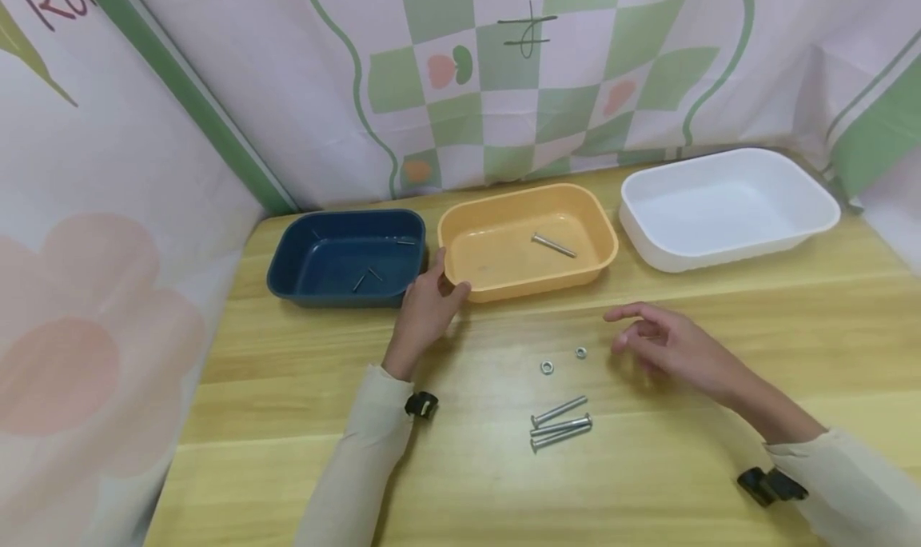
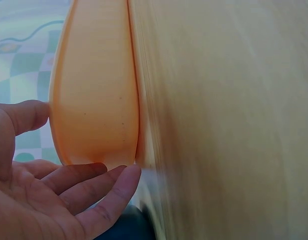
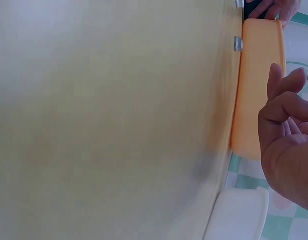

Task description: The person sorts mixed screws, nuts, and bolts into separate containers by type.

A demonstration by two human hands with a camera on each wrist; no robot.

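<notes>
My left hand (image 1: 426,311) touches the left end of a yellow tray (image 1: 528,285), its thumb at the rim and its fingers loosely extended along the end wall. One bolt (image 1: 553,245) lies inside that tray. Above the table, to the right of two nuts (image 1: 547,368), hovers my right hand (image 1: 672,347); its fingers are loosely bent and hold nothing. Three long bolts (image 1: 560,411) lie close together on the table, nearer to me than the nuts. The right wrist view also shows the yellow tray (image 3: 253,90) beyond my right hand.
A dark blue tray (image 1: 345,300) with several small metal pins stands left of the yellow one. At the right stands a white tray (image 1: 727,203). All three trays line the back of the wooden table (image 1: 288,419), before a patterned cloth (image 1: 504,59).
</notes>
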